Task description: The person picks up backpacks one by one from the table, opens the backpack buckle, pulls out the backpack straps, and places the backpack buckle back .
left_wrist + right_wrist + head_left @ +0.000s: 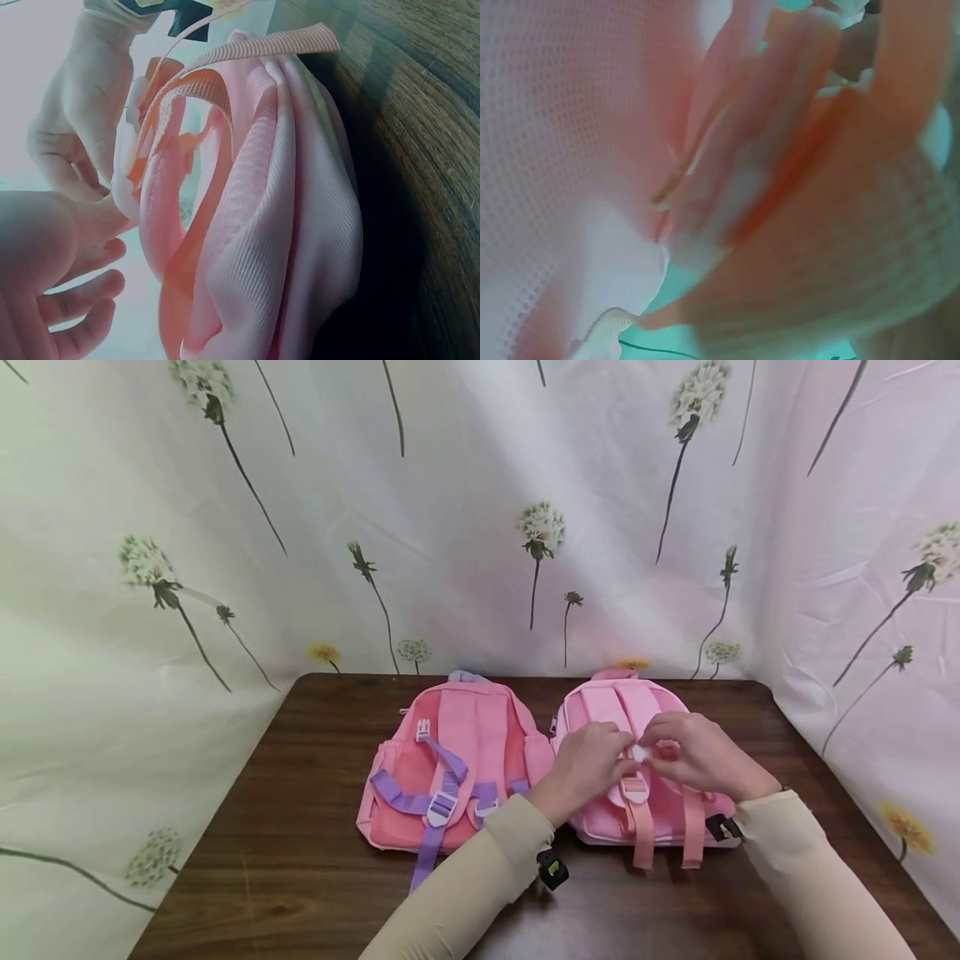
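A pink backpack (596,702) lies on the table, its shoulder straps facing up. My left hand (588,764) and right hand (697,753) meet over it, fingertips together at a small white plastic buckle (641,752). Each hand pinches the buckle from its own side. Below them sits a white strap adjuster (634,790) with a peach webbing strap (642,835) hanging from it. In the left wrist view, my left thumb and index finger press together while the other fingers (82,296) stay loosely bent. Webbing (817,277) fills much of the right wrist view and hides the fingertips there.
To the left, close beside it, lies a second pink backpack (465,718) with purple straps (429,852) and a loose white buckle half (423,728). Both bags are on a dark wooden table (292,827). A flower-printed curtain (465,527) stands behind and along both sides.
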Demonstrator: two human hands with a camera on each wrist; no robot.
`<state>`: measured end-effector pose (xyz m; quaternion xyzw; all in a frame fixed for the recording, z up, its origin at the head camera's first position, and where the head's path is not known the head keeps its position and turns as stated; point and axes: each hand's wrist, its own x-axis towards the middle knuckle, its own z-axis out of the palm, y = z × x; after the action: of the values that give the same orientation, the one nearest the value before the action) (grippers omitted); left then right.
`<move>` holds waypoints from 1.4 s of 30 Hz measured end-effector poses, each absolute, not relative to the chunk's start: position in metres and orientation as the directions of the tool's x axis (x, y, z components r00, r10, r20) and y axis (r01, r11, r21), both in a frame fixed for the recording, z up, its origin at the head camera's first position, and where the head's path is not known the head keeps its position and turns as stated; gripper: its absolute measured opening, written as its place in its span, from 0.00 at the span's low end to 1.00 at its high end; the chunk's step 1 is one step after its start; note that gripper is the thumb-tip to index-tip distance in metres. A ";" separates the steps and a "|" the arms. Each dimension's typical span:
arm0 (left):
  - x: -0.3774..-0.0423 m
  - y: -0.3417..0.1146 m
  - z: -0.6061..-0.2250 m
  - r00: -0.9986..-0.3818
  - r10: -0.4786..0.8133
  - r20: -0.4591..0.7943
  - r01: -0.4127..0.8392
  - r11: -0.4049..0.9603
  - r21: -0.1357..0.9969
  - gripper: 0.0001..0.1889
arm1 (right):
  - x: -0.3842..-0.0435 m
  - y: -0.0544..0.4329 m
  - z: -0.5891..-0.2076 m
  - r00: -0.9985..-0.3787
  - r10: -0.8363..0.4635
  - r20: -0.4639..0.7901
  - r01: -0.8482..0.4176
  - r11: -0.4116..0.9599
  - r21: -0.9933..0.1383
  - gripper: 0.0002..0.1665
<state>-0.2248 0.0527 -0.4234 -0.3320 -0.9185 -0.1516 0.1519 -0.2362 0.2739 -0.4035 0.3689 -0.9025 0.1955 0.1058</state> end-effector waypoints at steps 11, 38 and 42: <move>-0.227 0.039 -0.422 -0.800 0.507 0.319 0.597 0.724 0.346 0.17 | -0.237 0.293 -0.408 -0.701 -0.604 0.378 -0.712 0.620 -0.329 0.21; -0.223 0.024 -0.418 -0.787 0.446 0.426 0.616 0.607 0.502 0.15 | -0.232 0.280 -0.405 -0.795 -0.577 0.187 -0.558 0.574 -0.599 0.04; -0.224 0.023 -0.420 -0.765 0.453 0.457 0.642 0.585 0.495 0.14 | -0.231 0.277 -0.402 -0.809 -0.561 0.174 -0.534 0.577 -0.619 0.03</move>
<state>-0.2235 0.0235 -0.4201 -0.3116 -0.8789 -0.3321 0.1420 -0.2313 0.2772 -0.4024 0.3084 -0.8877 0.3414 -0.0204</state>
